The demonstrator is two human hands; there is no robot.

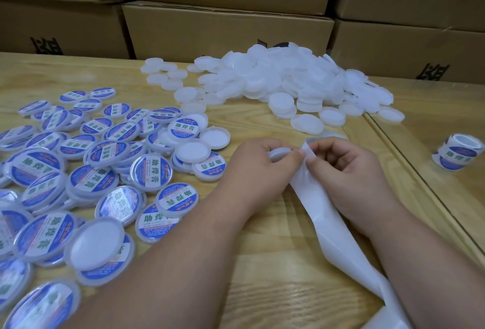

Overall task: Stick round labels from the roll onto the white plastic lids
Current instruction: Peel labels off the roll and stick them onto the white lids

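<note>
My left hand (259,163) holds a plain white lid (278,152), mostly hidden under its fingers. My right hand (349,166) pinches the top of a white backing strip (322,226) that trails down toward the near edge of the table. Both thumbs meet at the strip's top end, right beside the lid. A label roll (458,156) with blue round labels stands at the right. A heap of blank white lids (283,82) lies at the back. Many lids with blue labels (86,171) are spread across the left.
The wooden table (278,263) has a seam (409,160) running diagonally on the right. Stacked cardboard boxes (225,27) wall off the far edge. Some blank lids (193,150) lie among the labelled ones.
</note>
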